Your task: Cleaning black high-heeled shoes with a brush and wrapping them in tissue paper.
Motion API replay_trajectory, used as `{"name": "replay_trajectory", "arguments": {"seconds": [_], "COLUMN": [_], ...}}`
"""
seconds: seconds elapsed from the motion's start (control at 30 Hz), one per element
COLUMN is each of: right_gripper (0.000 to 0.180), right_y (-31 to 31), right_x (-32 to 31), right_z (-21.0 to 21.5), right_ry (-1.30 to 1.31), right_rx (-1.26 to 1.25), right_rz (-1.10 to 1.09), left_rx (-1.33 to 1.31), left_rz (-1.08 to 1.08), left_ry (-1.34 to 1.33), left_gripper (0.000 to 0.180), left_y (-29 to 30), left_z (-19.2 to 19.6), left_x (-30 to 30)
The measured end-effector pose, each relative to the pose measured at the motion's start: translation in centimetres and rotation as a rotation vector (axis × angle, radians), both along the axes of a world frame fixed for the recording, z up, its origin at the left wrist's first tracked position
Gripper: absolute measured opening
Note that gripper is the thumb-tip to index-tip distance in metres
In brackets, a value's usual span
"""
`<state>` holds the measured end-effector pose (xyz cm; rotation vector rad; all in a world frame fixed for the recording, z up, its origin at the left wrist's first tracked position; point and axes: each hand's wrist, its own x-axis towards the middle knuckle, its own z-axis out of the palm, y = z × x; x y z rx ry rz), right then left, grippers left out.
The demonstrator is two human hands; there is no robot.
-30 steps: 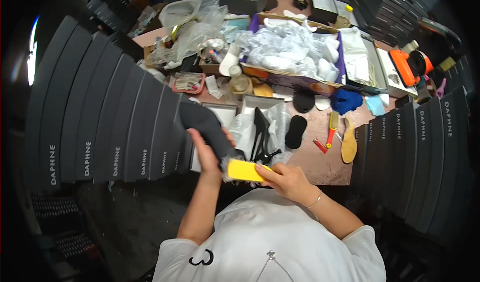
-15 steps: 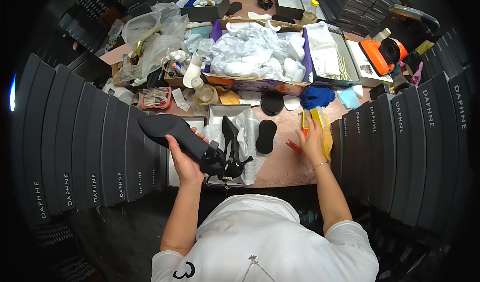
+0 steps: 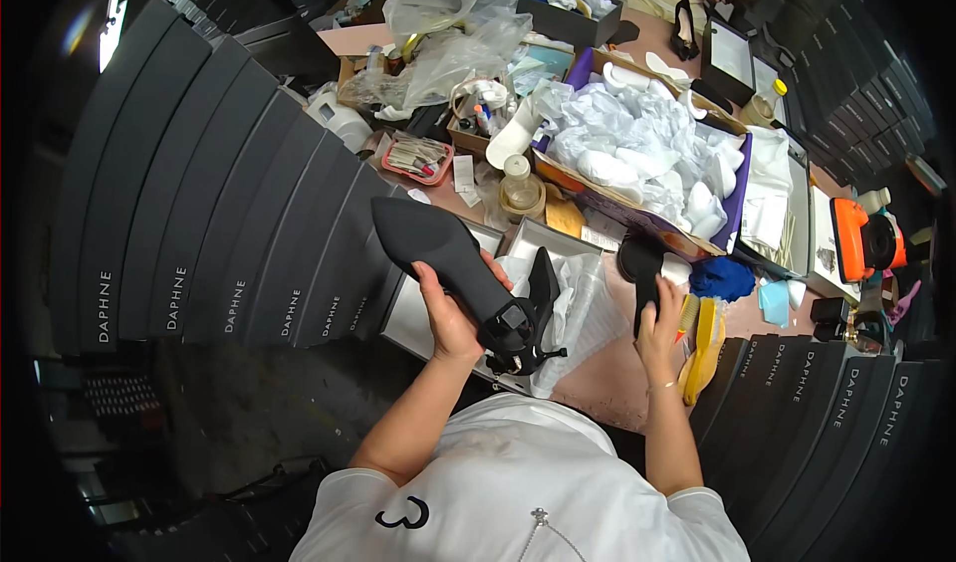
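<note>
My left hand [image 3: 453, 325] is closed around a black high-heeled shoe [image 3: 438, 248], its smooth sole turned up and its toe pointing to the far left. Against the heel end of that shoe lies a second black heeled shoe [image 3: 543, 285], resting on white tissue in an open shoebox [image 3: 566, 241]. On the right, my right hand [image 3: 655, 341] grips a black oval pad [image 3: 647, 281], held upright and raised off the table. Just beside this hand are a yellow-handled brush [image 3: 689, 310] and a longer yellow item [image 3: 706, 348] whose kind I cannot make out.
Stacked dark shoeboxes [image 3: 239, 194] wall in the left side, and more shoeboxes [image 3: 807, 388] stand at the right. Farther back sits a purple-edged carton [image 3: 745, 179] full of white tissue. A blue cloth [image 3: 724, 278] and a glass jar [image 3: 520, 192] lie nearer.
My right hand has left the yellow brush and picked the black oval pad up off the table. My left hand still holds the shoe. The whole view has swung to the left and tilted.
</note>
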<state>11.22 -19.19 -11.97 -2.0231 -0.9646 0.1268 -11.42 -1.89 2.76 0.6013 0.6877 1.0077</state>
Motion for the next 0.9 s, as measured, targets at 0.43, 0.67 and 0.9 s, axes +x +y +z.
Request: {"name": "replay_trajectory", "arguments": {"seconds": [0.43,0.67,0.9], "right_gripper": [0.043,0.038,0.034], "right_y": [3.3,1.4,2.3], "right_x": [-4.7,-7.8,-11.7], "right_z": [12.7,11.5,15.5], "right_ry": [-0.117,-0.314,-0.116], "right_rx": [0.269,0.294,0.275], "right_rz": [0.709,0.892,0.924], "left_rx": [-0.019,0.004,-0.023], "left_rz": [0.146,-0.245,-0.513], "left_ry": [0.199,0.104,-0.083], "left_gripper": [0.071,0.084,0.09], "left_y": [0.3,-1.1,-3.2], "left_z": [-1.3,-1.2,-2.9], "left_x": [1.7,-0.2,-2.9]}}
